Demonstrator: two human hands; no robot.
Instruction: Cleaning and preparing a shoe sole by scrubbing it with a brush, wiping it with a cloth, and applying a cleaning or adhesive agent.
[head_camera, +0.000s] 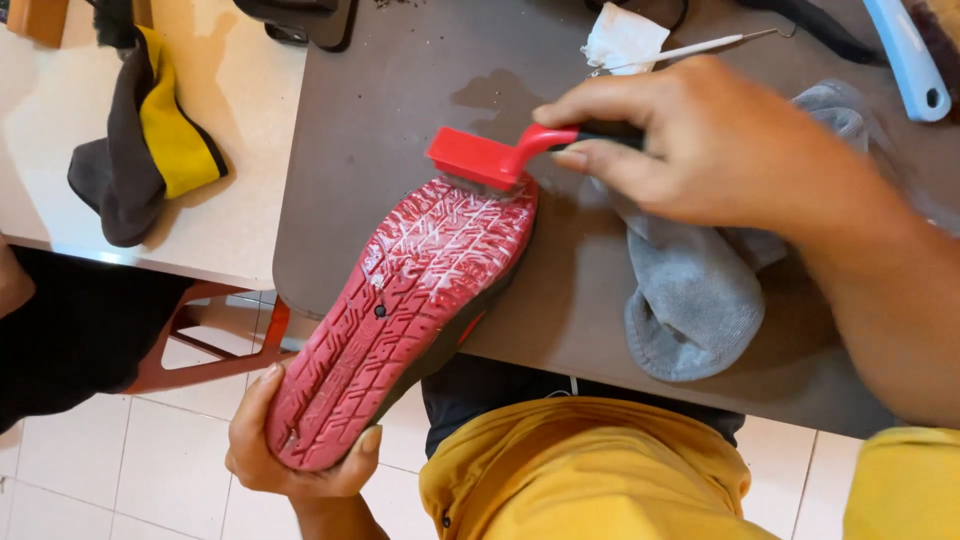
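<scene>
My left hand (290, 455) cups the heel of a shoe turned sole-up, its red tread sole (400, 310) streaked with white foam toward the toe. The shoe's toe end rests on the grey-brown table (400, 120), while the heel hangs past the table's front edge. In my right hand (700, 150) is a red brush (480, 160) with a red and black handle. Its bristles press on the toe end of the sole.
A grey sock-like cloth (690, 300) lies on the table under my right forearm. A crumpled white cloth (622, 40), a thin metal pick (700, 47) and a light blue handle (910, 60) lie at the back. A dark grey and yellow cloth (150, 140) sits on the beige table (240, 180) at left.
</scene>
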